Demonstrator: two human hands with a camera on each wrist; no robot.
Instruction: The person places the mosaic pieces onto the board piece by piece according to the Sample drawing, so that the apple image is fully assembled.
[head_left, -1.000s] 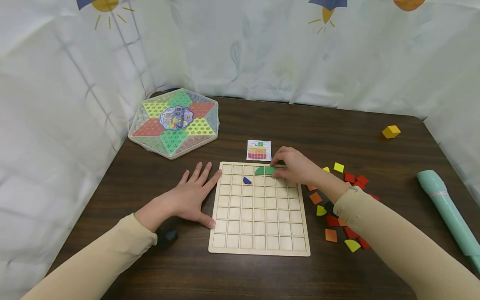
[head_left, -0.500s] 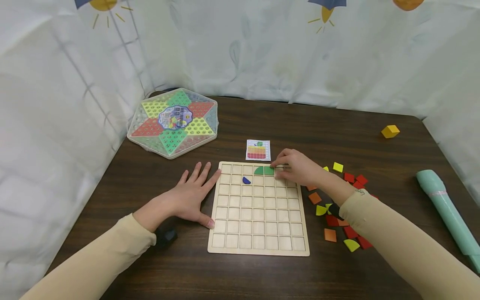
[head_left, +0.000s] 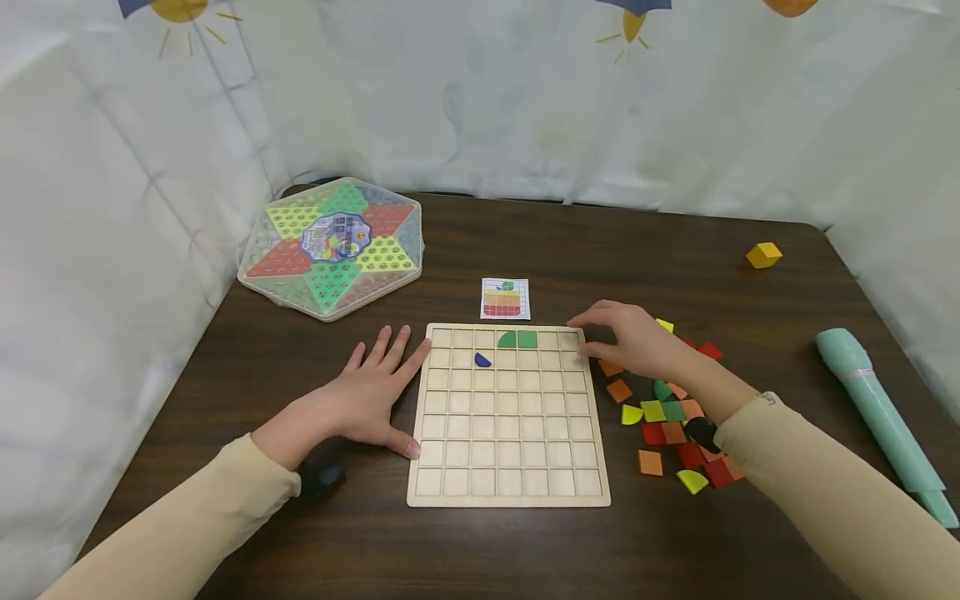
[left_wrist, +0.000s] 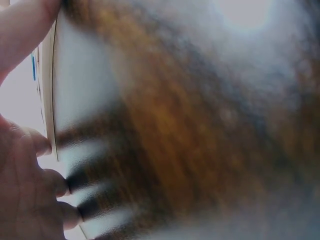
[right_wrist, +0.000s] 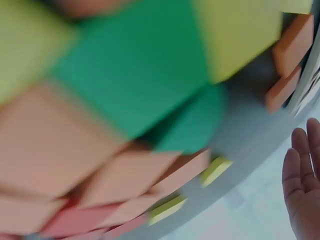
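Observation:
A pale wooden grid board [head_left: 509, 482] lies on the dark table. In its top row a green quarter-round piece [head_left: 507, 340] and a green square piece [head_left: 528, 339] sit side by side. One row lower is a small blue curved piece [head_left: 482, 360], slightly askew in its cell. My left hand [head_left: 365, 402] rests spread on the table, its index finger and thumb tips at the board's left edge. My right hand [head_left: 628, 339] hovers at the top right corner with loosely bent fingers and nothing visible in them; the right wrist view shows its fingers [right_wrist: 301, 160] nearly straight.
Right of the board lies a loose pile of red, orange, yellow and green pieces, including an orange square [head_left: 650, 462]. A small picture card [head_left: 505, 299] lies behind the board. Farther out are a hexagonal Chinese checkers box [head_left: 335, 248], a yellow block [head_left: 764, 255] and a mint-green tube-like object [head_left: 877, 408].
My right hand has left the green square and moved right to the board's corner. The green square stays in the top row. My left hand stays at the board's left edge.

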